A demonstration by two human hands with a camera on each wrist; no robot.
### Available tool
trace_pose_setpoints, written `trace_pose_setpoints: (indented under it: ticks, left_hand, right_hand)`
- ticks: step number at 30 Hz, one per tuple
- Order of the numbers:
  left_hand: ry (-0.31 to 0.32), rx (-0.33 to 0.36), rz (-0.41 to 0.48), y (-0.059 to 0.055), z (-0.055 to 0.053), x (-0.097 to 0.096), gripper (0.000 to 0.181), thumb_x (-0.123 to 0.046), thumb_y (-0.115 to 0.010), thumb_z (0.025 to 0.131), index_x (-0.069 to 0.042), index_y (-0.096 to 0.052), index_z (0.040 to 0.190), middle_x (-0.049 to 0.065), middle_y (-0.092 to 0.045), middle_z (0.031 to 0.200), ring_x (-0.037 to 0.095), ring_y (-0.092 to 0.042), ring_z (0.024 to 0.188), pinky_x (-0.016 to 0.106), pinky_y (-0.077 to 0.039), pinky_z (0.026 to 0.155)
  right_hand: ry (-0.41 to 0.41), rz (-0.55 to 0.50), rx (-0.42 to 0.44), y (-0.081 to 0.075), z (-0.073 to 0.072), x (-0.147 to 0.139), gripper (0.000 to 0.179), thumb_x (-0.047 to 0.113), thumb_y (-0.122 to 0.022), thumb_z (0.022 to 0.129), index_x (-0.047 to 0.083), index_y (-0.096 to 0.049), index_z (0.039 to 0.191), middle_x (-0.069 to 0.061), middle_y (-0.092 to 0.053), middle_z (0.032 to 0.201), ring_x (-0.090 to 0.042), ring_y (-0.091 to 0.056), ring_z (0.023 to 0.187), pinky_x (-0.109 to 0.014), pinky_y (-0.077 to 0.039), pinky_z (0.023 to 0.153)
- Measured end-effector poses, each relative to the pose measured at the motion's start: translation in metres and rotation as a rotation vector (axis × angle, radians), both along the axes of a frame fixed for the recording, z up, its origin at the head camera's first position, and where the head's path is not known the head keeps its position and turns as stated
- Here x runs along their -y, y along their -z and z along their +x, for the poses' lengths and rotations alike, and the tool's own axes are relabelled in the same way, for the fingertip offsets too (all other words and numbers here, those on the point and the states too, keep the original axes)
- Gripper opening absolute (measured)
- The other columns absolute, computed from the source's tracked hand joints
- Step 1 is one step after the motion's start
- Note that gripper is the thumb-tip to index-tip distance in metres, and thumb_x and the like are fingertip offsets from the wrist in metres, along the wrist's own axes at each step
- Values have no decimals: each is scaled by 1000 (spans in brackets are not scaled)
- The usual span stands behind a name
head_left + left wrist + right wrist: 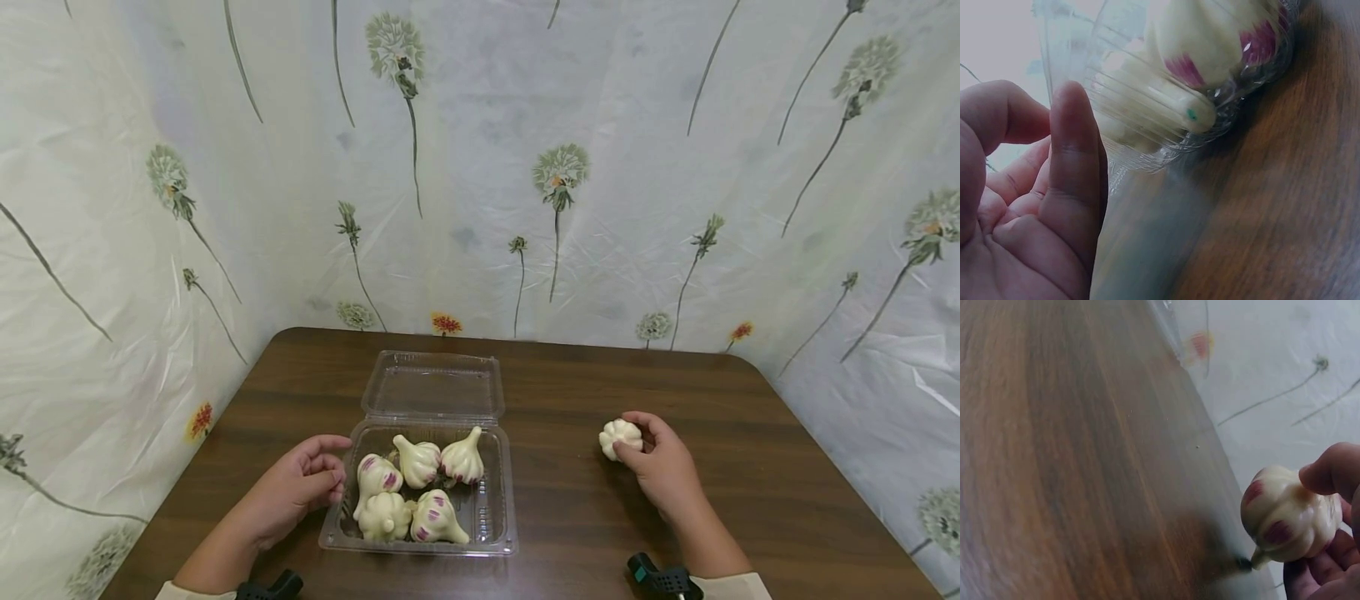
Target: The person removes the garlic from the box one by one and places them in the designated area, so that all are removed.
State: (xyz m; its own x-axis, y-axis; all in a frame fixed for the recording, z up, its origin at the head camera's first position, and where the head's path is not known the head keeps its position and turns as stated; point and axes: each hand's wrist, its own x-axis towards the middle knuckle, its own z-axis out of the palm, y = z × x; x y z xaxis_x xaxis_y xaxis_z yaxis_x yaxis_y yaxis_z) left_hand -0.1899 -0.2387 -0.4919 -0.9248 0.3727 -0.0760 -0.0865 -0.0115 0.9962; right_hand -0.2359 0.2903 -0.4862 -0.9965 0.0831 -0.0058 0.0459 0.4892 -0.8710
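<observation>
A clear plastic clamshell box (501, 500) lies open on the table with several garlic bulbs (420, 461) in its tray, white with purple streaks. My left hand (300, 492) is at the box's left side, fingers loosely bent and fingertips right at the rim. In the left wrist view its thumb (1074, 162) overlaps the clear plastic wall. Off to the right of the box, my right hand (663, 467) grips one garlic bulb (619, 438) between thumb and fingers. The right wrist view shows this bulb (1285, 515) with its stem pointing down and left.
The box's hinged lid (435, 387) is laid back behind the tray. Brown wood-grain table (562, 367) spans the front, its far edge close to a plastic sheet (480, 250) printed with dandelions. A dark band (663, 577) is on each wrist.
</observation>
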Motion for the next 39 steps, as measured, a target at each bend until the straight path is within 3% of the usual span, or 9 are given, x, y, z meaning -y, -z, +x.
trace_pose_setpoints:
  ticks: [6, 15, 29, 36, 39]
  left_hand:
    - [-9, 14, -18, 2, -3, -1, 54, -5, -59, 104, 7, -33, 150, 0, -61, 96, 13, -64, 84, 26, -59, 78]
    - [-10, 15, -23, 2, -3, 0, 53, -6, -60, 104, 6, -34, 149, 1, -61, 97, 13, -64, 84, 26, -59, 78]
    - [12, 14, -13, -5, 0, 0, 56, -5, -57, 106, 10, -29, 152, 2, -59, 97, 14, -64, 84, 27, -59, 79]
    - [10, 15, -12, -5, 1, 0, 56, -6, -58, 106, 9, -29, 152, 2, -59, 97, 14, -64, 84, 27, -59, 79]
    - [10, 12, -13, -5, 1, 0, 56, -6, -58, 106, 9, -30, 152, 2, -60, 97, 14, -64, 84, 27, -59, 79]
  right_hand:
    - [-26, 29, 3, 2, -1, -3, 57, 10, -66, 102, 0, -43, 153, -26, -47, 152, -39, -53, 135, -16, -53, 85]
    - [-50, 125, 1, 4, -4, -6, 60, 14, -67, 102, -1, -42, 155, -28, -38, 154, -41, -50, 135, -22, -53, 89]
    - [-48, 125, 12, 6, -2, -7, 63, 21, -70, 102, 3, -43, 156, -29, -38, 154, -42, -51, 135, -22, -53, 88]
    - [-26, 164, -1, 6, -1, -6, 64, 26, -72, 100, 6, -46, 155, -27, -40, 154, -40, -52, 131, -37, -52, 95]
    - [-25, 171, -13, 6, -1, -7, 65, 27, -73, 100, 5, -46, 155, -27, -40, 155, -40, -52, 130, -35, -51, 93]
